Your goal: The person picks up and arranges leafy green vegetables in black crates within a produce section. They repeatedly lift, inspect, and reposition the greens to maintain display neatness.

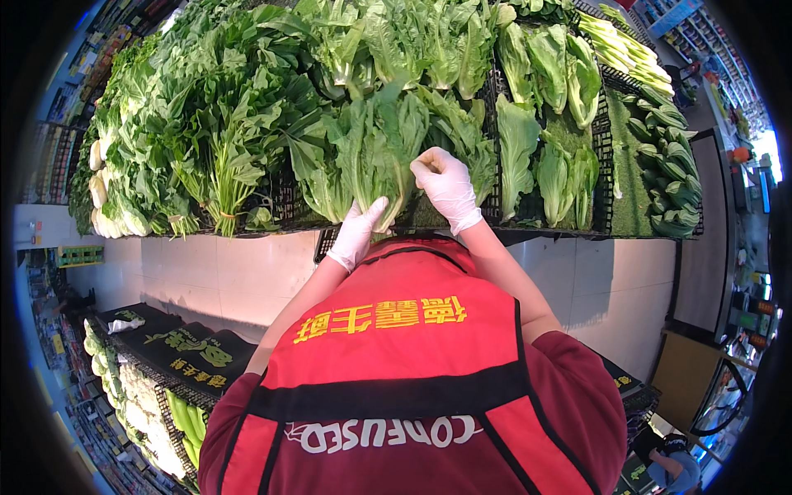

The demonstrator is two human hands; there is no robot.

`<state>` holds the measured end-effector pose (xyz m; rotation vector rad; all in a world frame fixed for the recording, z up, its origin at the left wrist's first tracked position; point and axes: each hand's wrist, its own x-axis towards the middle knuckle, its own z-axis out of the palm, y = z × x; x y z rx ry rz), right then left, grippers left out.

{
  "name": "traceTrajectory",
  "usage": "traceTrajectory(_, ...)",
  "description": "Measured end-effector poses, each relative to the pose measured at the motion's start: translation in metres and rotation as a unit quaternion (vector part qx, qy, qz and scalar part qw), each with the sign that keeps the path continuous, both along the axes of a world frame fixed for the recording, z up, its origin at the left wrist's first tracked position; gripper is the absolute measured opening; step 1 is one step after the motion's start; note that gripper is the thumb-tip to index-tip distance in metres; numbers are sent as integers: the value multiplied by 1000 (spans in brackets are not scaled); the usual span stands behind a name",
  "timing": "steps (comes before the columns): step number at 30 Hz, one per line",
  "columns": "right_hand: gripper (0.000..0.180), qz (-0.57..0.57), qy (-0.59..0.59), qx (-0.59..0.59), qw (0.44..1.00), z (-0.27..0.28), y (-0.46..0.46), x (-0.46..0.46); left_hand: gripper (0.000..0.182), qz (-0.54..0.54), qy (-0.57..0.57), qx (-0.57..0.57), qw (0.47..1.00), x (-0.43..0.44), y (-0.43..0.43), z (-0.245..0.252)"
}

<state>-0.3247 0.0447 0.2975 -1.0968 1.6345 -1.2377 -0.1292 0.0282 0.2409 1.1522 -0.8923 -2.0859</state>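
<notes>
My left hand [359, 232], in a thin white glove, grips the base of a leafy green lettuce head [377, 145]. The lettuce is held at the front edge of the display, its leaves pointing away from me. My right hand [447, 187], also gloved, is beside the right side of its leaves. Thumb and fingers are curled together there, with nothing visible between them; a small leaf piece could be hidden. More leaf lettuce [455, 127] lies just behind and right. Left of the held head are tied leafy greens [226, 167] with long stems.
Black plastic crate walls [492, 117] divide the display. Romaine-like heads [557, 176] and small dark green bundles [671, 167] stand right; white-stemmed greens [120, 213] are left. A black-covered stand [179, 340] with vegetables is behind me at left. Another person [674, 461] is at lower right.
</notes>
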Motion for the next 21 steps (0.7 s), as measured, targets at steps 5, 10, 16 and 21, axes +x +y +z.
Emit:
traceTrajectory(5,41,87,159,145,973,-15,-3,10,51,10,19,16,1000,-2,-3,-1)
traceTrajectory(10,31,2,73,119,990,-24,8,15,47,54,48,42,997,-6,-3,-1)
traceTrajectory(16,15,-24,-350,77,933,-27,42,12,49,133,163,142,967,-5,-9,-11)
traceTrajectory(21,18,37,-471,81,878,-25,59,16,51,123,311,175,926,-2,-11,-9)
